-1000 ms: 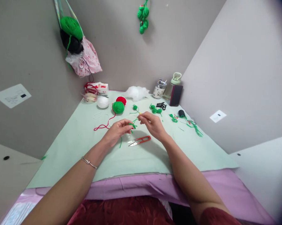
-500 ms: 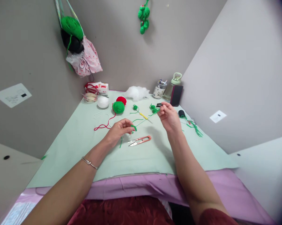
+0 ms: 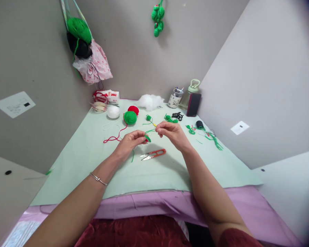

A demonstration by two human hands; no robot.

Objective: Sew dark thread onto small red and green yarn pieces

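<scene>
My left hand (image 3: 130, 143) pinches a small green crocheted piece (image 3: 148, 138) between thumb and fingertips, with a bit of red showing beside it. Close by on the right, my right hand (image 3: 173, 134) has thumb and forefinger closed on green yarn (image 3: 151, 130) that runs to the piece; whether a needle is there too cannot be made out. Orange-handled thread snips (image 3: 154, 154) lie on the table below both hands, blades pointing left. The yellow handle of a crochet hook (image 3: 154, 125) peeks out behind my right hand, which covers the rest.
Green (image 3: 130, 117), red (image 3: 133, 110) and white yarn balls (image 3: 113, 112) sit at the back left. White stuffing (image 3: 151, 102), a pen cup (image 3: 175, 98), a bottle (image 3: 193, 90) and a phone (image 3: 193, 105) line the back. Green crocheted bits (image 3: 170, 118) and black thread (image 3: 199, 124) lie right.
My right hand has come down and left, from above the green bits to beside my left hand. The yarn, stretched tight before, is now short between them. My left hand stays put.
</scene>
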